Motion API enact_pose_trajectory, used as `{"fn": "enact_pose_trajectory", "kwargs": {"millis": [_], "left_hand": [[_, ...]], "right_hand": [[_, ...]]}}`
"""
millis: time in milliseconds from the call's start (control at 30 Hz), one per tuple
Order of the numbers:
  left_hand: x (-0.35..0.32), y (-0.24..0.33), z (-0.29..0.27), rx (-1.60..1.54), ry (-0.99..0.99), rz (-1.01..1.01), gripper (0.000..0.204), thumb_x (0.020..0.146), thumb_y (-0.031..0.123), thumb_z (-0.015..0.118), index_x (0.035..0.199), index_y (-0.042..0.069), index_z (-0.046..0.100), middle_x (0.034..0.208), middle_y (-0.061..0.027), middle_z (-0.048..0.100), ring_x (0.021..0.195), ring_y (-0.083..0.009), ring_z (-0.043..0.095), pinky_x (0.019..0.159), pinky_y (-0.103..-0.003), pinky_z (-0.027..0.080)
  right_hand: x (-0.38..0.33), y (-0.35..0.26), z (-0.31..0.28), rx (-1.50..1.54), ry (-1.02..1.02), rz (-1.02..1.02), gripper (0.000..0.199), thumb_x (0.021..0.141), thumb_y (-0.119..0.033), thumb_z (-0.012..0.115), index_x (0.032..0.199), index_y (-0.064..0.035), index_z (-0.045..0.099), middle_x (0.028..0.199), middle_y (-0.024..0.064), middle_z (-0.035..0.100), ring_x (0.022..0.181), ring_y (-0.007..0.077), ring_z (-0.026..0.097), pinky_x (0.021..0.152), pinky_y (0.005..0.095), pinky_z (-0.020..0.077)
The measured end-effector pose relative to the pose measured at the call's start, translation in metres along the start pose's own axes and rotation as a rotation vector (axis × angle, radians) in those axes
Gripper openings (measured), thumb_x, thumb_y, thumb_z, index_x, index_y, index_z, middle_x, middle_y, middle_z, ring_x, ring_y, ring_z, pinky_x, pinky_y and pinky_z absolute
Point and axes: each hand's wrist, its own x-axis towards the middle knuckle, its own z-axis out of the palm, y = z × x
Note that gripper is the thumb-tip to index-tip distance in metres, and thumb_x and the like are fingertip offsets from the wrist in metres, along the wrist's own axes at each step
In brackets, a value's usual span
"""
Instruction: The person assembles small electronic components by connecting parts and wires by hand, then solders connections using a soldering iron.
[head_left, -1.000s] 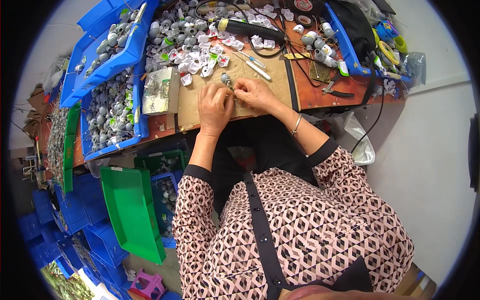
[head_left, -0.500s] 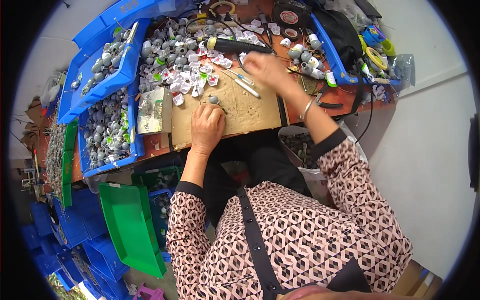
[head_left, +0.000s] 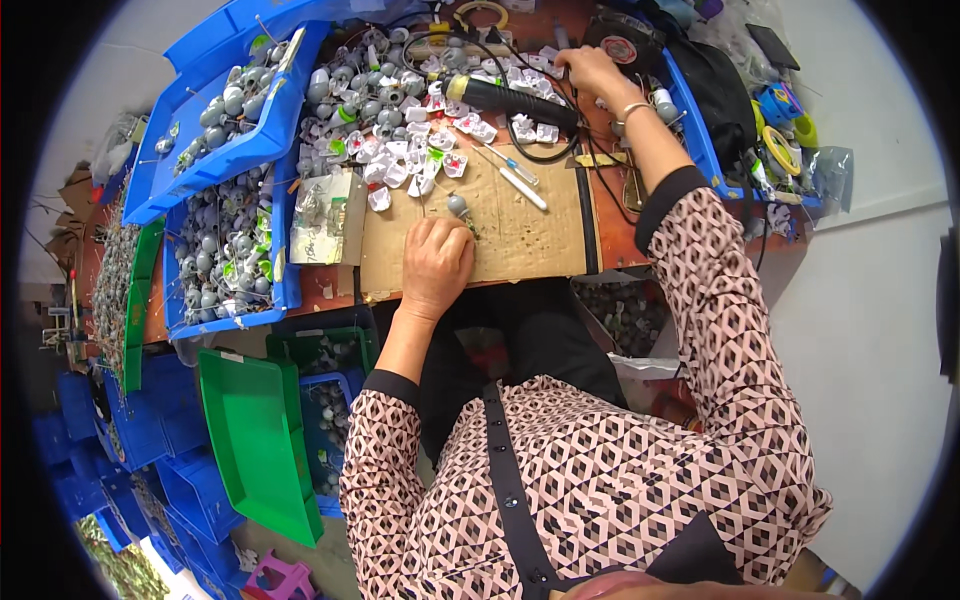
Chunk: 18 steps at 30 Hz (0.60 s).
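Nearest you, your left hand rests on the cardboard mat, fingers curled in narrow around a small grey round part that pokes out just past your fingertips; it sits on the mat's upper left area, right where both hands were working together a second ago. That pairing has broken up: your right hand has left the part and travelled to the far side of the bench, its arm stretched across the mat. It now lies among the scattered white pieces beside the black-handled tool, fingers bent down toward the pile, though you cannot tell from here whether they have closed on anything. So the part is held by one hand alone while the other appears to be fetching from the far stock. Two white pen-like tools lie on the mat between your hands. To your left, blue bins hold more grey round parts, and a green tray sits lower down beside your knee.
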Motion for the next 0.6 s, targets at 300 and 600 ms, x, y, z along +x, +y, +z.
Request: {"fn": "enact_pose_trajectory", "kwargs": {"millis": [300,600], "left_hand": [[0.004,-0.005,0.005,0.005,0.056,0.018,0.011,0.079,0.005,0.07,0.085,0.009,0.061,0.091,-0.0058,0.062,0.093,-0.0288,0.059,0.085,-0.042,0.047],[0.003,-0.005,0.003,0.017,0.062,0.041,0.013,0.079,0.005,0.071,0.086,0.01,0.061,0.093,-0.0049,0.063,0.091,-0.0288,0.059,0.085,-0.042,0.046]], "right_hand": [[-0.086,-0.007,-0.08,-0.192,0.363,-0.423,0.048,0.066,-0.002,0.079,0.11,-0.0129,0.061,0.108,0.0169,0.05,0.102,0.037,0.051,0.091,0.0436,0.0469],[-0.11,0.014,-0.077,-0.22,0.441,-0.498,0.032,0.082,0.0,0.064,0.108,-0.0175,0.063,0.106,0.0096,0.054,0.105,0.0299,0.055,0.091,0.0398,0.0505]]}}
